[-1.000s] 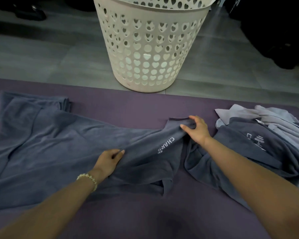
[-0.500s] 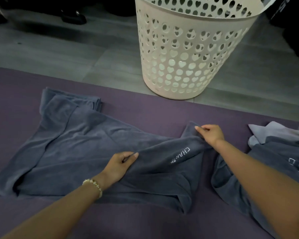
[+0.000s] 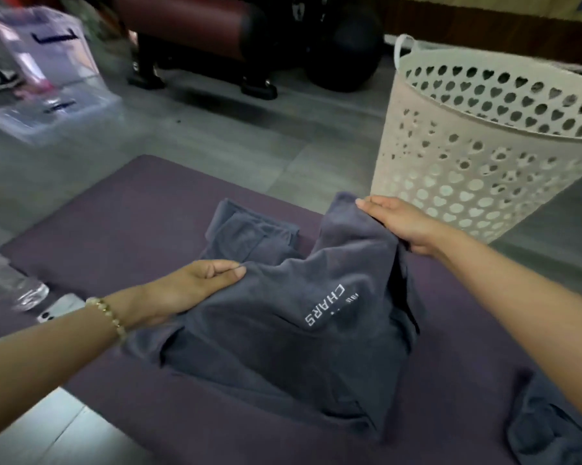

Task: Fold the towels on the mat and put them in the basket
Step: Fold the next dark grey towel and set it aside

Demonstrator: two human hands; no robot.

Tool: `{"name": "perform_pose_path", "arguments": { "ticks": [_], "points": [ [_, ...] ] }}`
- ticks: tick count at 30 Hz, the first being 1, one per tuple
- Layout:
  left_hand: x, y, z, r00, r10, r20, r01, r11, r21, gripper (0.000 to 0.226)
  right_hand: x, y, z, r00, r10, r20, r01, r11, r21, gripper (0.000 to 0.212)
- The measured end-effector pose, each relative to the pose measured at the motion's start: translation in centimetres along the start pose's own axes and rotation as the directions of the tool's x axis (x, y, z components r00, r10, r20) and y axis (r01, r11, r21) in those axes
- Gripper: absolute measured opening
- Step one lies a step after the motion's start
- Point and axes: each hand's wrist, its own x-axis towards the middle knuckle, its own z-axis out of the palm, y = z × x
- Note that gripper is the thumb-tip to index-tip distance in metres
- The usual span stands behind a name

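Left grip (image 3: 195,290) is pinching the grey towel (image 3: 282,347) at one edge, while right grip (image 3: 407,226) is clamping its raised far corner; the towel is lying half-folded on the purple mat (image 3: 131,213), near the white basket (image 3: 450,162).

Towel (image 3: 282,347) on mat (image 3: 121,236), basket (image 3: 484,169) behind

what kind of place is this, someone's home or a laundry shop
Most likely a room in a home, at floor level: a purple mat on a tiled floor with a grey towel on it, a white laundry basket beside it, and clear storage boxes and a dark red padded seat behind.
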Motion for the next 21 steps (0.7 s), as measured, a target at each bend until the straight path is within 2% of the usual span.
{"name": "perform_pose_path", "arguments": {
  "ticks": [3,6,8,10,12,14,16,18,21],
  "points": [
    [-1.3,-3.1,-4.1,0.993,-0.029,-0.111,0.028,0.999,-0.016,0.046,3.2,-2.2,4.6,0.999,-0.001,0.053,0.001,1.000,-0.008,0.024],
    [-2.1,-6.7,-7.4,0.983,-0.041,-0.177,0.030,0.998,-0.063,0.069,6.9,-3.2,9.1,0.994,0.015,0.105,-0.015,1.000,-0.005,0.024],
    [-2.3,-9.0,-9.3,0.984,-0.057,-0.166,0.042,0.995,-0.091,0.050,9.2,-3.8,11.6,0.990,0.015,0.143,-0.018,1.000,0.019,0.025],
    [-2.5,-11.2,-10.9,0.978,-0.095,-0.186,0.074,0.991,-0.114,0.036,11.7,-3.6,13.8,0.993,0.015,0.114,-0.015,1.000,0.002,0.025],
    [-2.4,-14.2,-12.5,0.957,-0.132,-0.257,0.110,0.989,-0.098,0.034,14.5,-1.8,15.6,0.999,0.012,0.032,-0.008,0.989,-0.149,0.023],
    [-2.2,-17.7,-13.7,0.926,-0.158,-0.343,0.164,0.986,-0.012,0.031,17.2,1.1,16.8,0.998,-0.012,-0.067,-0.013,0.934,-0.358,0.013],
    [-1.7,-20.8,-14.3,0.899,-0.184,-0.398,0.225,0.972,0.059,0.020,18.9,3.3,17.7,0.989,0.003,-0.149,-0.072,0.884,-0.462,0.012],
    [-1.0,-22.7,-14.6,0.870,-0.209,-0.446,0.268,0.961,0.074,0.019,20.1,4.5,18.6,0.981,0.019,-0.195,-0.109,0.880,-0.463,0.015],
    [0.0,-23.4,-14.6,0.858,-0.236,-0.456,0.274,0.961,0.018,0.019,20.8,5.2,20.1,0.976,0.036,-0.216,-0.115,0.923,-0.366,0.013]
  ]
}}
